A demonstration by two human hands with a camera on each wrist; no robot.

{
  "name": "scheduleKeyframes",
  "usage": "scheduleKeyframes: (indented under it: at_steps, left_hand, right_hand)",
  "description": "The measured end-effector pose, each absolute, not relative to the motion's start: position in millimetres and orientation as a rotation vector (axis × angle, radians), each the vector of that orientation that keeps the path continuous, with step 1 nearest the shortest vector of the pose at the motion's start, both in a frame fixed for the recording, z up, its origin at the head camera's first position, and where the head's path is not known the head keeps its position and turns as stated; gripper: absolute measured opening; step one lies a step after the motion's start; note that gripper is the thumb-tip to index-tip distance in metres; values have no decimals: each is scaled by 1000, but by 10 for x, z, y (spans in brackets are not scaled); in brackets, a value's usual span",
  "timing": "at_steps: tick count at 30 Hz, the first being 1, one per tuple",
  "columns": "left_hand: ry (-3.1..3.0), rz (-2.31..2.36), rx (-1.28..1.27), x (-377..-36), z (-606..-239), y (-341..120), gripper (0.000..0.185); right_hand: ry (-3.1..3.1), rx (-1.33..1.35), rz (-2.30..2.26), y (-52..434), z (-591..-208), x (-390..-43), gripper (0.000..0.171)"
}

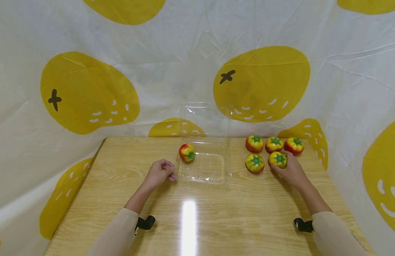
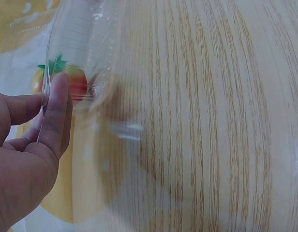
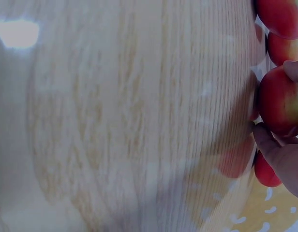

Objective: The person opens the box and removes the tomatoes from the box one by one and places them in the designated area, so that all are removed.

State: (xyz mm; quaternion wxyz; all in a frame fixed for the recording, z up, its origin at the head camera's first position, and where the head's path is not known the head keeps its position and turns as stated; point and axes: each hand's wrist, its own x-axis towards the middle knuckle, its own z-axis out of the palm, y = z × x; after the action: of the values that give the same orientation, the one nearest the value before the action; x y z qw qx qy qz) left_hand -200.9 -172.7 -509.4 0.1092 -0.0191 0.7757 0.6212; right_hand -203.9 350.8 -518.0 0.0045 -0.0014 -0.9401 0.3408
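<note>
A clear plastic clamshell container (image 1: 204, 181) lies on the table with its lid raised at the back. One red-and-yellow tomato (image 1: 187, 152) with a green calyx sits in its back left corner. At the container's left side, my left hand (image 1: 160, 172) pinches the rim between thumb and fingers, as the left wrist view shows. On the right, my right hand (image 1: 291, 170) grips the front right tomato (image 1: 277, 160) of a loose group, thumb and fingers on opposite sides. In the right wrist view this tomato (image 3: 279, 101) appears to rest on or just above the table.
Around the gripped tomato stand a front left tomato (image 1: 254, 163) and three in the back row: left (image 1: 254, 143), middle (image 1: 274, 144) and right (image 1: 294, 145). A white cloth with yellow fruit prints (image 1: 172, 81) hangs behind the wooden table (image 1: 229, 217) and along its sides.
</note>
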Motion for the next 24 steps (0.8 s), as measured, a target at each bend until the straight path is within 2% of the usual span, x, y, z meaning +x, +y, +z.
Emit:
scheduleKeyframes:
  at_steps: [12,24]
  left_hand:
    - [2276,1824,-43,-1992,-5053,-1732,20]
    - [2276,1821,-44,-2003,-5092,-1737,20]
  right_hand:
    - [-2905,86,1111,3478,-5177,-2025,90]
    - [-2944,49,1115,3491,-5149,-1999,98]
